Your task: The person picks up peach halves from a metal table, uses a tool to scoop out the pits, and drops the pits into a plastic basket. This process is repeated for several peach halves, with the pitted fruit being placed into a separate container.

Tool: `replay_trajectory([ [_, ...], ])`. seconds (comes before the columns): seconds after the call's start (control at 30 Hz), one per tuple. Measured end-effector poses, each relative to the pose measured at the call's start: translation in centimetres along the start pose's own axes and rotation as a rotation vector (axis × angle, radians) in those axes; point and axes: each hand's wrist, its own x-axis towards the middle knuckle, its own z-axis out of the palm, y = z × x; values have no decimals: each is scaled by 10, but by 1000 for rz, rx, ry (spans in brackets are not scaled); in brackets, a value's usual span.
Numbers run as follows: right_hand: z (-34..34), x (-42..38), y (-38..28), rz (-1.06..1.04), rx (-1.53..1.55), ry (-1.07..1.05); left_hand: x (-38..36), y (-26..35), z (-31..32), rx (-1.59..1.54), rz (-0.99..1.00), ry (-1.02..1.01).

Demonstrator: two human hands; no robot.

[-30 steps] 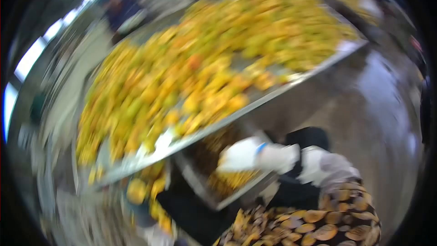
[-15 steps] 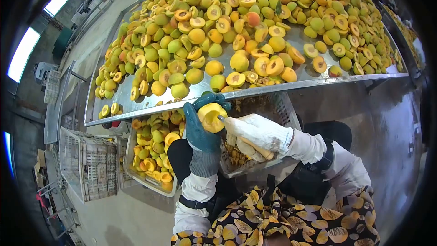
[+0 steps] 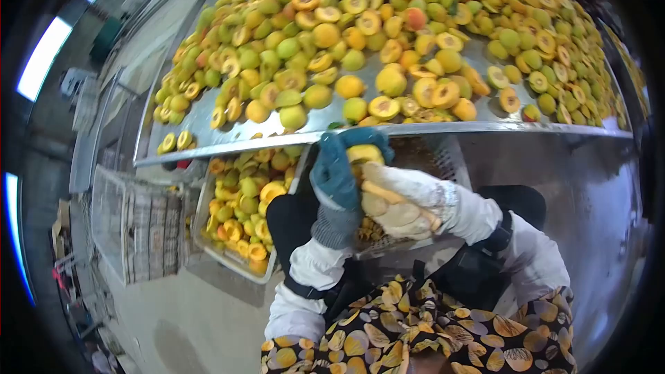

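My left hand [image 3: 335,174], in a teal rubber-coated glove, is wrapped round a yellow peach half [image 3: 365,153] just below the table's front edge. My right hand [image 3: 412,197], in a white fabric glove, closes on a pitting tool with a wooden handle [image 3: 385,194] and presses against the fruit. The tool's metal end is hidden at the peach. Below both hands, a crate [image 3: 454,164] holds brown and yellow scraps, partly covered by my arms. To the left, another crate [image 3: 267,275] contains hollowed peach halves.
A metal table [image 3: 263,143] with a raised rim carries a large heap of whole and halved peaches [image 3: 325,34]. Stacked white plastic crates [image 3: 149,232] stand on the floor at left. My knees flank the scrap crate.
The view has shifted, so the table and crates sit differently in it. My right hand has turned over the peach half, and the tool's metal tip, visible before, is now hidden.
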Motion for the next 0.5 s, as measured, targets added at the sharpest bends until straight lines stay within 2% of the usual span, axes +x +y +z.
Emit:
replay_trajectory([
  [0.03,4,-1,-4,-2,-113,58,0,0,-2,-67,-100,44],
  [0.1,11,2,-10,29,-373,238,1,-10,-7,-269,-149,105],
  [0.17,14,2,-15,41,-480,215,3,-8,-14,-336,-206,142],
  [0.23,15,-2,-22,136,-697,265,7,-11,-48,14,-85,268],
  [0.3,16,-4,-29,210,-921,331,11,-3,-109,347,142,378],
  [0.33,16,-7,-32,261,-1051,429,9,3,-145,540,244,439],
  [0.37,5,-9,-32,259,-1189,428,0,7,-181,853,262,460],
  [0.43,2,-6,-28,276,-1234,523,-8,13,-232,1791,122,470],
  [0.47,11,-5,-29,341,-1239,546,1,22,-228,1781,224,455],
  [0.5,2,-2,-26,315,-1361,505,12,30,-223,1767,326,439],
])
